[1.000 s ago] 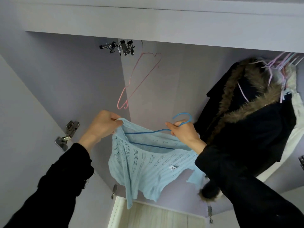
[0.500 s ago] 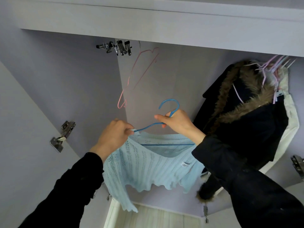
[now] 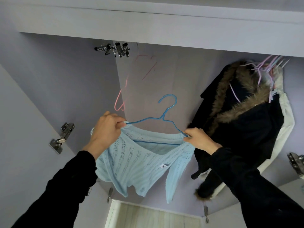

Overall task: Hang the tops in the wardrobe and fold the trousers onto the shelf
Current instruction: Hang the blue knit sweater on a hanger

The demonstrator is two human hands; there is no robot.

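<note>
A light blue knitted top [image 3: 139, 163] hangs on a blue wire hanger [image 3: 162, 118] in front of the open wardrobe. My left hand [image 3: 107, 130] pinches the top's left shoulder at the hanger's left end. The right end of the hanger and the top's other shoulder are pinched by my right hand [image 3: 198, 139]. The hanger's hook [image 3: 169, 100] points upward, free of any rail. The top's hem and one sleeve dangle below.
An empty pink hanger [image 3: 131, 86] hangs at the wardrobe's back left under metal clips [image 3: 117, 49]. A black fur-trimmed coat [image 3: 238, 122] and several pastel hangers [image 3: 269, 66] fill the right side. Door hinges [image 3: 62, 137] sit on the left door. A pale shelf [image 3: 148, 214] lies below.
My right hand left the hook and moved down to the hanger's right end. My left hand stayed at the left shoulder. The hanger now sits level with its hook raised.
</note>
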